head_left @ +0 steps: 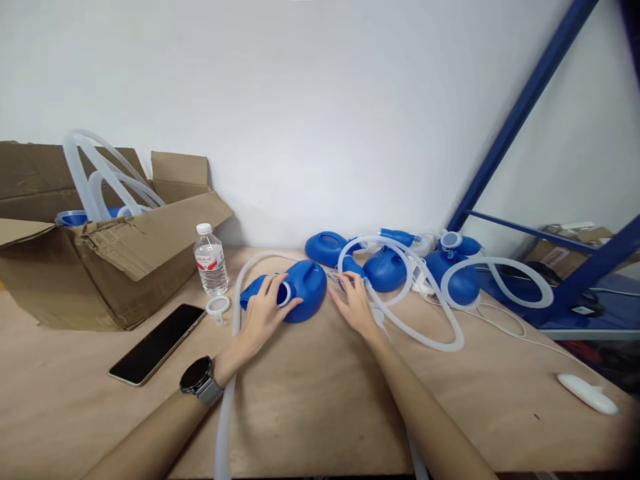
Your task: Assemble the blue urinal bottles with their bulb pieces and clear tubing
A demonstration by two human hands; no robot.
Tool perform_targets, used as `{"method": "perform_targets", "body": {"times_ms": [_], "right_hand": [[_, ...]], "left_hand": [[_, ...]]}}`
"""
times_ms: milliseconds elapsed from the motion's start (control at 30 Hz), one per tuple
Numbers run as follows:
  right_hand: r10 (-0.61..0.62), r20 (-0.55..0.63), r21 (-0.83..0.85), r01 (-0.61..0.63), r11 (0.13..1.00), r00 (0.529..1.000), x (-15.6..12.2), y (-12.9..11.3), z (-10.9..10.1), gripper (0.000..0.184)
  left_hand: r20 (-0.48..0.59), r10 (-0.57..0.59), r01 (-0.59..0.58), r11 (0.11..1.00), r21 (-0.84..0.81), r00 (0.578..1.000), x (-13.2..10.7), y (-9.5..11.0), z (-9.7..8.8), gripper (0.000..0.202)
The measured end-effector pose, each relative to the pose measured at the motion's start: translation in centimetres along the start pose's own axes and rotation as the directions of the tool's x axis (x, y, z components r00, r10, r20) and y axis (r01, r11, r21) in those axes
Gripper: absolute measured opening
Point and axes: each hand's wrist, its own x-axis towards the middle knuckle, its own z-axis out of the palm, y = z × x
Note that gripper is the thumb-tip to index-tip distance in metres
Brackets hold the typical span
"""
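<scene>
Two hands sit at the table's middle: the left hand, fingers spread, curls over the neck of a blue plastic jug; the right hand, fingers slightly apart, lies just beside it, before more blue jugs tangled in clear silicone tubing.

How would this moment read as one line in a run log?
left hand on blue plastic container | right hand beside clear plastic tubing
</scene>
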Motion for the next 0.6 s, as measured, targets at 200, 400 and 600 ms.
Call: {"method": "perform_targets", "body": {"times_ms": [200,400,600], "right_hand": [[-0.063,0.423,0.201,-0.026,0.979,0.904,-1.1,-0.9,1.6,0.086],[-0.031,0.601,0.17,-0.09,0.981,0.799,-1.8,-1.5,2.1,0.094],[0.06,0.487,-0.208,0.049,0.977,0.871,-0.8,-1.7,0.5,0.058]], "left_hand": [[0.067,0.16,-0.151,0.981,-0.125,0.985,-1.4,-0.2,1.8,0.07],[0.234,0.148,-0.112,0.981,-0.162,0.961,-1.5,-1.8,3.1,0.078],[0.095,-0.027,0.012,0.988,0.151,0.995,0.4,-3.9,1.4,0.062]]}}
